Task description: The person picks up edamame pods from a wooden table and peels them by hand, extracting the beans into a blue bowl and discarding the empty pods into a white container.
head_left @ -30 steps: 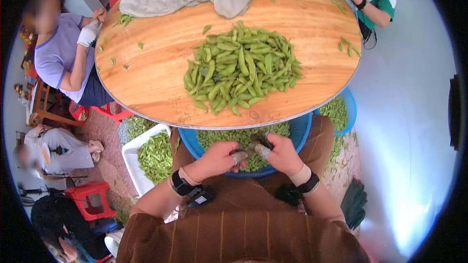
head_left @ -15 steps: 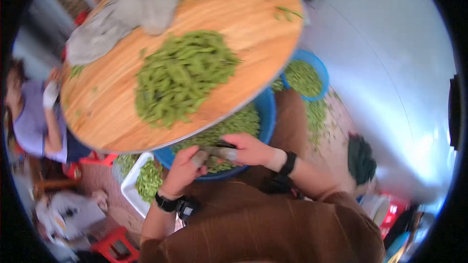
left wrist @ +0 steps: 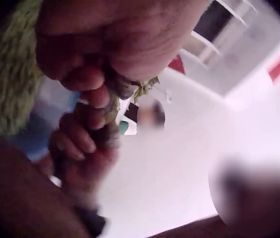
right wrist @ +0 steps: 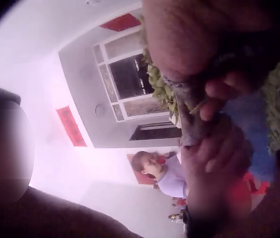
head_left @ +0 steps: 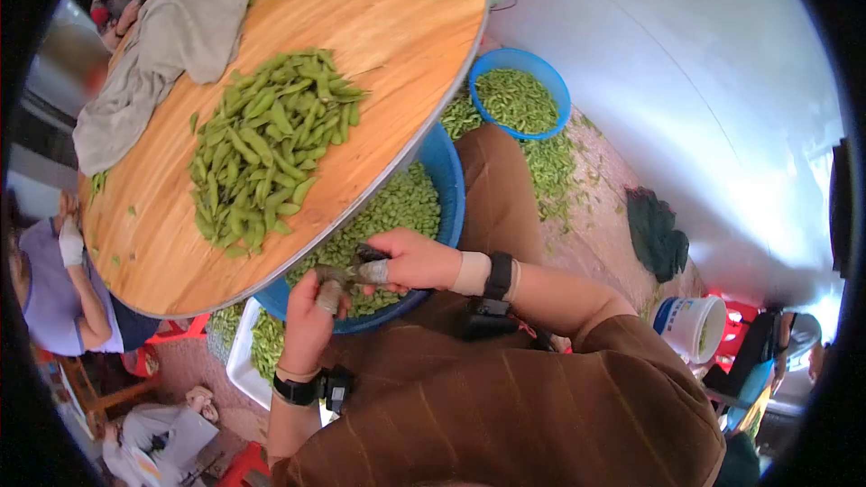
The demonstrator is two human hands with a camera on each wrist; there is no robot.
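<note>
My left hand (head_left: 309,323) and right hand (head_left: 417,261) meet fingertip to fingertip over a blue basin (head_left: 453,189) of shelled green beans (head_left: 397,203). Grey wrapping covers both thumbs, and something dark sits on a right finger. Between the curled fingers shows a bit of green soybean pod (left wrist: 111,110), pinched from both sides and mostly hidden by the fingers. The left hand (left wrist: 115,39) looms large in its wrist view, with the right hand below it. Ahead, a heap of soybean pods (head_left: 271,144) lies on the round wooden table (head_left: 388,63).
The table edge overhangs the basin. A grey cloth (head_left: 171,63) lies on the tabletop. A smaller blue tub (head_left: 561,95) of pods stands at the right, pods scattered around it. A white tray (head_left: 242,356), dark gloves (head_left: 657,234) and a white bucket (head_left: 690,326) are on the floor.
The head view has swung to the right, so table and pods shift left and the bucket comes into sight. Both hands stay together over the basin, fingers still at work.
</note>
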